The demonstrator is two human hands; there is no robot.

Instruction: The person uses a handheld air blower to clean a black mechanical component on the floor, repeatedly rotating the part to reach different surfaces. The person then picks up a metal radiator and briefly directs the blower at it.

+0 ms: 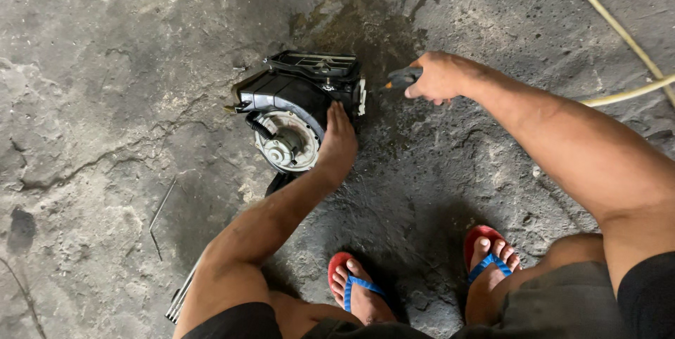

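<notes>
left hand (337,143): fingers flat, open on black blower housing (299,110) | right hand (439,77): fingers closed gripping dark tool (402,77) | floor (91,100): cracked, oil-stained concrete, yellow hose (619,29) far right

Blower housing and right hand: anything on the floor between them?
Head view: only bare, dark-stained concrete floor lies between the black blower housing and the right hand. The hand's dark tool points toward it.
</notes>
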